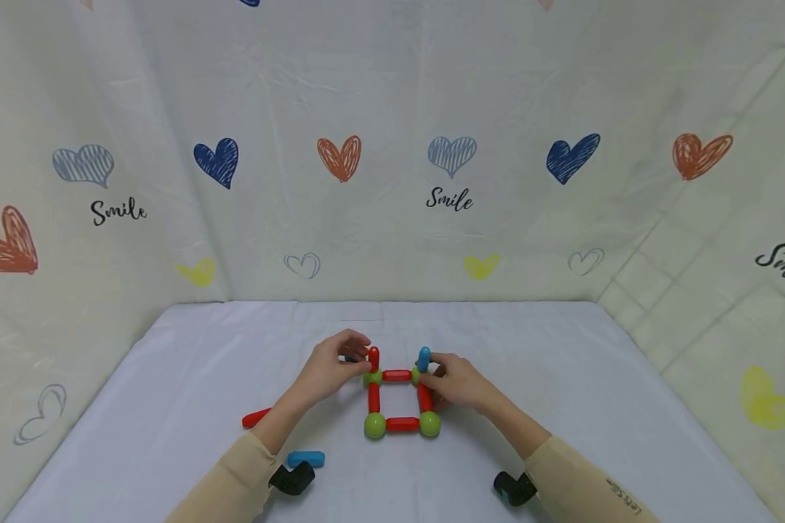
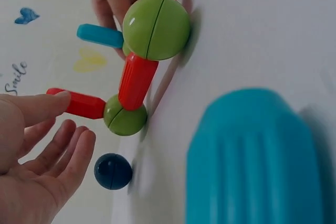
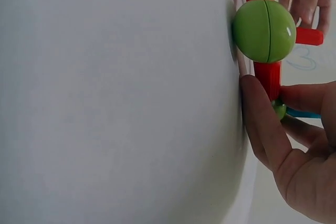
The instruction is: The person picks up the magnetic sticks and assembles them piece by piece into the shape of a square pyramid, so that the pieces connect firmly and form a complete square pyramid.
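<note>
A square of red rods and green balls, seemingly a magnetic building set, lies on the table. From its back left ball a red rod stands upright; a blue rod rises from the back right ball. My left hand is beside the upright red rod, its thumb tip at the rod and its other fingers loosely bent and apart. With thumb and fingers, my right hand holds the back right ball, partly hiding it; one finger lies along the right side rod.
A dark blue ball sits behind the left hand. Left of the square lie a loose red rod, partly covered by the left forearm, and a loose blue rod near the left wrist's black camera. White cloth covers the table.
</note>
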Action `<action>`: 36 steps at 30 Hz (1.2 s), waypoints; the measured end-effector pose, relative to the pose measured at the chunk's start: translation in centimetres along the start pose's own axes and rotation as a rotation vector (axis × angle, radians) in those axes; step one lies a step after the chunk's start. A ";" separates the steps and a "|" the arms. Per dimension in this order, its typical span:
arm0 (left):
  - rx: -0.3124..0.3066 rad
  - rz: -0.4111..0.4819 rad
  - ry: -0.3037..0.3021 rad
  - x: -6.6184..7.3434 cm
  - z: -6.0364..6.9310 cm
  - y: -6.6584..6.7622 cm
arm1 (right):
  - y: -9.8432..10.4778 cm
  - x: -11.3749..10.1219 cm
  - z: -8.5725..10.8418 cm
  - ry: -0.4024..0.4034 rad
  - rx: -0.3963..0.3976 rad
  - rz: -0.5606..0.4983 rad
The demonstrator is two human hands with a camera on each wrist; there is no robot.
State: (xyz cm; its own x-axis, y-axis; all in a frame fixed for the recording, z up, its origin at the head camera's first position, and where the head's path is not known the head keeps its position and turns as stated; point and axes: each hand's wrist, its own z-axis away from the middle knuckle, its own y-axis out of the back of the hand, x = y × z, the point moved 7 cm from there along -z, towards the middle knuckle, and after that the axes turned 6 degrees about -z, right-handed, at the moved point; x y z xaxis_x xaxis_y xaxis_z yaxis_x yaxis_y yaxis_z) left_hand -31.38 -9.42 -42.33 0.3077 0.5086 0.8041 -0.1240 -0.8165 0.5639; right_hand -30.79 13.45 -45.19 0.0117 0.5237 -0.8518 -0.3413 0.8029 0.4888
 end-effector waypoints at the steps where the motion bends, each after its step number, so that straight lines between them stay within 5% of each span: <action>1: -0.004 0.005 0.002 0.0 0.1 0.1 | 0.0 0.0 0.0 -0.004 0.000 -0.006; 26: -0.127 -0.043 0.031 -1.3 2.9 1.9 | 1.1 0.7 1.0 0.001 -0.001 0.004; 36: -0.270 -0.134 0.020 -1.2 4.0 2.1 | 1.7 0.7 1.2 0.017 -0.032 0.016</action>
State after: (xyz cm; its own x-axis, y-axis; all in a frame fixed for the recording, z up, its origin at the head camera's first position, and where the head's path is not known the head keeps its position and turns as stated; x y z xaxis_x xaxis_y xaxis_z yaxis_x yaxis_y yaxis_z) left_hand -28.27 -12.80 -42.88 0.3203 0.6142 0.7212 -0.3305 -0.6411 0.6927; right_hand -30.21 15.53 -44.68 -0.0096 0.5311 -0.8473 -0.3712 0.7849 0.4962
